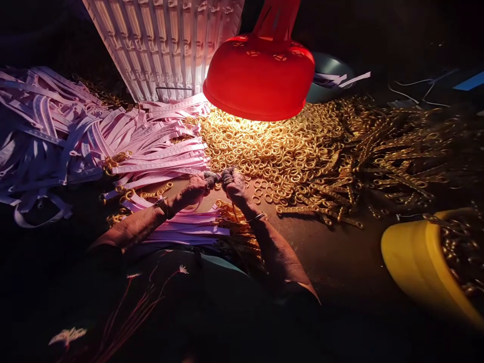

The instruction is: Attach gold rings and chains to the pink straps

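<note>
left hand [193,189], right hand [234,184]: both pinched closed, fingertips meeting — whatever they grip is too small to tell | gold-coloured rings [264,146]: heaped just ahead, within easy reach | pink ribbon straps [162,161]: fanned beside the left hand | red lamp shade [260,75]: low over the rings — apparently to light them

Left grip [192,191] and right grip [234,185] — close together, fingers [227,176] wrapped in gray, pinching something too small to see. Right beside them, a big pile of little gold rings [260,148] — and flat pink straps [162,151] with gold ends.
</note>
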The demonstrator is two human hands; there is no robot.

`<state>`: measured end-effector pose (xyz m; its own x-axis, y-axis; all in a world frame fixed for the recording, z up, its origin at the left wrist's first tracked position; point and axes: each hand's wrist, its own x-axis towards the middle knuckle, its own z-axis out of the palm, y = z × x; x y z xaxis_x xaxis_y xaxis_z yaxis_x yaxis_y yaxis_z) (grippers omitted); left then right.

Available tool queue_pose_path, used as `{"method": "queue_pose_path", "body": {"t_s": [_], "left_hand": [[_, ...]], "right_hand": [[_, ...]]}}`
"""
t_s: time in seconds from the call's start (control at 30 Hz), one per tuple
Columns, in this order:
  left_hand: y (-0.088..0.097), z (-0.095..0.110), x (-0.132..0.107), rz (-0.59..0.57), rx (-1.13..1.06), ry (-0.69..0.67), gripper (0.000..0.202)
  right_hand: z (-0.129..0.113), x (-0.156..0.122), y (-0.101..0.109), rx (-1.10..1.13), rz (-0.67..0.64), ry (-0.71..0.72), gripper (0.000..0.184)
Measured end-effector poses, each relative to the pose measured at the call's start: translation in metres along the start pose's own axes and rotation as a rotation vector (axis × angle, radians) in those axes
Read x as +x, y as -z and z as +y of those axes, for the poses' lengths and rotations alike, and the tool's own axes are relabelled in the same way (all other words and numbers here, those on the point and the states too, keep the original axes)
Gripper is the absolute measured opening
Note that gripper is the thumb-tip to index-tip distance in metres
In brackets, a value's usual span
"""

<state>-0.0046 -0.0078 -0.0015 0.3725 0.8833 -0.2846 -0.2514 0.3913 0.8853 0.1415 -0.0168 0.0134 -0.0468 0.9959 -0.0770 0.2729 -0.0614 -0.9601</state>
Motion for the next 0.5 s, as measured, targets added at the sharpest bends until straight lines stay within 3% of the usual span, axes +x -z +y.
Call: {"method": "queue_pose_path", "body": {"t_s": [0.1,0.2,0.33,0.5], "left_hand": [[0.001,-0.005,0.002,0.046,0.157,-0.075,0.016],[-0.003,0.004,0.004,0.097,0.212,-0.068,0.013],[-0.009,0.038,0.001,-0.014,0.231,0.066,0.019],[-0.020,0.089,-0.028,-0.062,0.348,0.234,0.032]], "right_hand": [[-0.002,0.009,0.006,-0.117,0.021,0.060,0.043],[-0.012,0.014,0.012,-0.232,0.060,0.177,0.043],[-0.027,0.003,0.022,-0.292,-0.030,0.266,0.041],[-0.044,-0.047,0.026,-0.390,-0.196,0.208,0.043]]}}
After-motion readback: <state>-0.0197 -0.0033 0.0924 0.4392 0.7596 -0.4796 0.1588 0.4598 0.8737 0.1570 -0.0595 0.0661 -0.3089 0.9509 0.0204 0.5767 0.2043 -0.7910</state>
